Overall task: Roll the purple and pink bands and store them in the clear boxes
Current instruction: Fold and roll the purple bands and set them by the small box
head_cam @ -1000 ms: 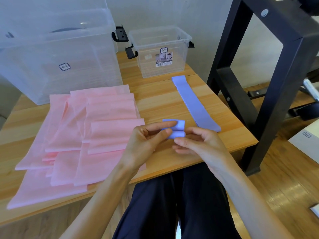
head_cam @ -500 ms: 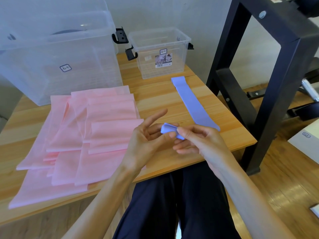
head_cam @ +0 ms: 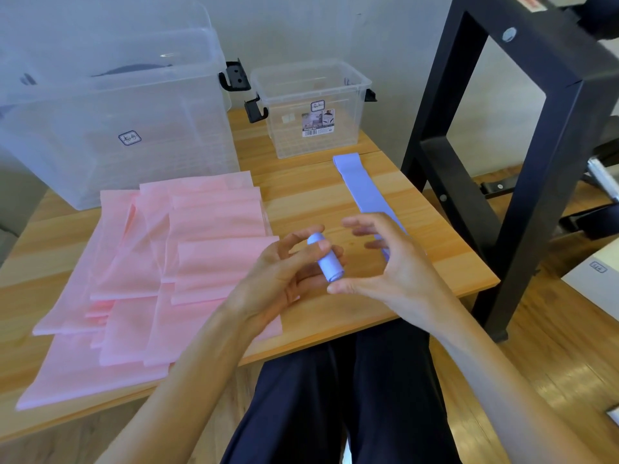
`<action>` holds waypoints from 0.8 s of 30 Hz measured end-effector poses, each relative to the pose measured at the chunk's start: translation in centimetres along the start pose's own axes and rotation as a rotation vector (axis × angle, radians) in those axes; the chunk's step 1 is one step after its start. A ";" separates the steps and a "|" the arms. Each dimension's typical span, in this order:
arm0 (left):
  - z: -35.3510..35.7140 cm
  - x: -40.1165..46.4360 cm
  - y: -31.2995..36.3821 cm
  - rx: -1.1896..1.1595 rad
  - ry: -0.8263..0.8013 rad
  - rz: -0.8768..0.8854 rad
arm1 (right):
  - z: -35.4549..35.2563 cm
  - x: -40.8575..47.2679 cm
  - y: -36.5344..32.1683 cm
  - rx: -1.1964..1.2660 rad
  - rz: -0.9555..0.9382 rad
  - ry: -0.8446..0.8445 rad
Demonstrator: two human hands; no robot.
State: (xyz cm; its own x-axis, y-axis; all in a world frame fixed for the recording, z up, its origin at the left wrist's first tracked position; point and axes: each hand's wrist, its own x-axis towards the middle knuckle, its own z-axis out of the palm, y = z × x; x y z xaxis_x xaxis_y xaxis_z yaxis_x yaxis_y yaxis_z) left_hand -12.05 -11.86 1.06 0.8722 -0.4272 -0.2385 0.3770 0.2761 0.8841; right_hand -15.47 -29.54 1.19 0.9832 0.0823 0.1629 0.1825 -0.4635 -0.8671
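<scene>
My left hand (head_cam: 284, 272) grips a tightly rolled purple band (head_cam: 327, 262) between thumb and fingers, above the table's front edge. My right hand (head_cam: 388, 266) hovers just right of the roll with fingers spread and loosely bent, holding nothing. A second purple band (head_cam: 363, 185) lies flat on the table behind my right hand, its near end hidden by it. Several pink bands (head_cam: 181, 256) lie in an overlapping pile on the left. A small clear box (head_cam: 311, 108) stands at the back centre and a large clear box (head_cam: 110, 118) at the back left.
The wooden table (head_cam: 311, 202) ends just before my lap. A black metal frame (head_cam: 536, 135) stands close to the table's right side. A white box (head_cam: 596, 279) sits on the wooden floor at the far right.
The purple band has gone from a loose fold held by both hands to a tight roll. My right hand has let go and opened; my left hand now holds the roll alone.
</scene>
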 end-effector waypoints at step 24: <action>-1.1 3.3 1.1 0.152 0.020 -0.081 | 2.6 3.3 1.2 -0.092 -0.158 0.125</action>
State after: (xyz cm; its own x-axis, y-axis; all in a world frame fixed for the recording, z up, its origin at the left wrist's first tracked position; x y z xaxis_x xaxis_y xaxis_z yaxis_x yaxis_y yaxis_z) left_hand -8.43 -12.03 0.79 0.8473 -0.4252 -0.3183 0.3963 0.1072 0.9118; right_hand -12.03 -27.59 -0.58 0.9334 0.0530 0.3550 0.3271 -0.5327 -0.7806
